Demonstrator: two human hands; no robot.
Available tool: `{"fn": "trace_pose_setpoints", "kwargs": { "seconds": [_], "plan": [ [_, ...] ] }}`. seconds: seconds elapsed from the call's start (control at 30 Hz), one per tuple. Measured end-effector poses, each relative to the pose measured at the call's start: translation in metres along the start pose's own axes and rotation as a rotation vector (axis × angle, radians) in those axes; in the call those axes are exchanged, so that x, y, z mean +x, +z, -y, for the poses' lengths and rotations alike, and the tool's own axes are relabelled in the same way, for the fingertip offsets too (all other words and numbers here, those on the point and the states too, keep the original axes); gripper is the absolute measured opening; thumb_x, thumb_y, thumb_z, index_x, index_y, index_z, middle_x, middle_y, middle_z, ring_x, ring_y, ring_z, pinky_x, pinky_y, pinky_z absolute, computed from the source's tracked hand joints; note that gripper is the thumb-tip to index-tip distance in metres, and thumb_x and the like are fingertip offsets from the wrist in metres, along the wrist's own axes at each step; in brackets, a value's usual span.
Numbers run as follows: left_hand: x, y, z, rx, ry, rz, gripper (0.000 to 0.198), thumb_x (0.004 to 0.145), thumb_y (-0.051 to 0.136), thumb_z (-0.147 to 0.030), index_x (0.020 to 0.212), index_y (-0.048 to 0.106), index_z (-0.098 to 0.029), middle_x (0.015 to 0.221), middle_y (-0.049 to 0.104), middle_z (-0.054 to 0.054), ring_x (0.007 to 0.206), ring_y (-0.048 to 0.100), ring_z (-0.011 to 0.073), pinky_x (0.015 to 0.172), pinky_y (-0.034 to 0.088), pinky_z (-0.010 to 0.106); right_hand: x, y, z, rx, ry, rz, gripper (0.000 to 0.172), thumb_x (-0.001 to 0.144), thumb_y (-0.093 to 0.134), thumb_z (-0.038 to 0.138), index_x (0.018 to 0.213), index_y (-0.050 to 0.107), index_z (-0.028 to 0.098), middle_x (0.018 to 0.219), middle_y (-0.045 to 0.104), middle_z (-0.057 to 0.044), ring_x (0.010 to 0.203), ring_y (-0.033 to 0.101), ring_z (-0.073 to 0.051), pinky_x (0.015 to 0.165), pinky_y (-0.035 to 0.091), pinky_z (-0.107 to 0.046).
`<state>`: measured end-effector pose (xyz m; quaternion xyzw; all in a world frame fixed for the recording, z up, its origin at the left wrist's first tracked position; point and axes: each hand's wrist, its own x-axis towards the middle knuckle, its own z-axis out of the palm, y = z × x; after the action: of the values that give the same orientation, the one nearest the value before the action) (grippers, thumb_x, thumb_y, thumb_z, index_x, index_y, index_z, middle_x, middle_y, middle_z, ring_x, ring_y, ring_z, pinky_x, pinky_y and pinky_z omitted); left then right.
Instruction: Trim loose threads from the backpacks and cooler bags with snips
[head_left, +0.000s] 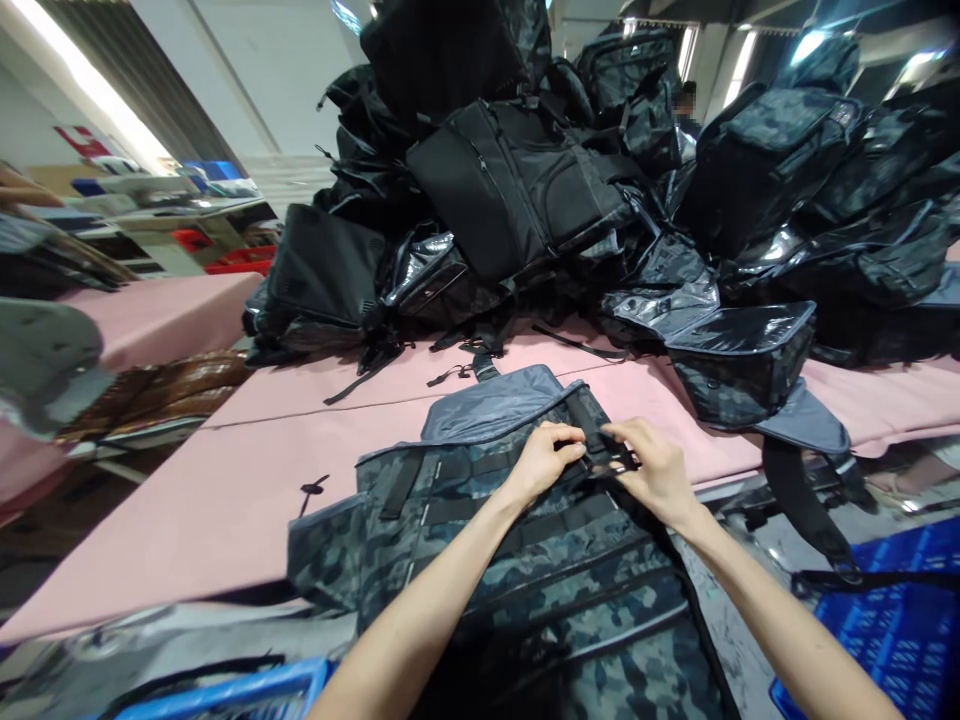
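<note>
A dark camouflage backpack (555,590) lies in front of me, partly on the pink tabletop, its grey lining flap (491,400) spread out at the far side. Near the bag's upper right corner, my left hand (546,460) is closed with thumb and fingers pinched at a black strap (592,415). Just right of it, my right hand (651,468) has its fingers bent round the strap's other side, by what looks like a dark buckle. The small part between the two hands is too blurred to make out.
Black and camouflage bags (517,190) are piled high at the back of the pink table (225,490). An open camouflage bag (742,370) sits on the right. Blue crates (892,610) stand low right and low left. Another person is far behind the pile.
</note>
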<state>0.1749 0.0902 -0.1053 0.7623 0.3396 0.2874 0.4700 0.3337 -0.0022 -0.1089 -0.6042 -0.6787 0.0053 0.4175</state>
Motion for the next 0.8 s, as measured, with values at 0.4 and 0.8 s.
{"fn": "trace_pose_setpoints", "kwargs": {
  "seconds": [0.4, 0.8],
  "plan": [
    [0.002, 0.002, 0.009, 0.091, -0.016, -0.022, 0.009, 0.069, 0.058, -0.019, 0.073, 0.066, -0.017, 0.075, 0.065, 0.002, 0.077, 0.055, 0.0167, 0.078, 0.041, 0.030, 0.015, 0.007, -0.021, 0.234, 0.257, -0.054, 0.013, 0.073, 0.056, 0.027, 0.075, 0.064, 0.017, 0.070, 0.064, -0.003, 0.065, 0.059, -0.016, 0.060, 0.044, -0.026],
    [0.009, -0.002, -0.003, 0.539, 0.360, -0.089, 0.030, 0.076, 0.061, -0.023, 0.106, 0.061, -0.026, 0.101, 0.059, 0.005, 0.098, 0.047, 0.0212, 0.085, 0.037, 0.037, 0.010, 0.011, -0.017, 0.529, 0.458, -0.020, 0.023, 0.069, 0.058, 0.036, 0.056, 0.053, 0.017, 0.055, 0.050, 0.002, 0.055, 0.046, -0.012, 0.052, 0.035, -0.023]
  ]
}}
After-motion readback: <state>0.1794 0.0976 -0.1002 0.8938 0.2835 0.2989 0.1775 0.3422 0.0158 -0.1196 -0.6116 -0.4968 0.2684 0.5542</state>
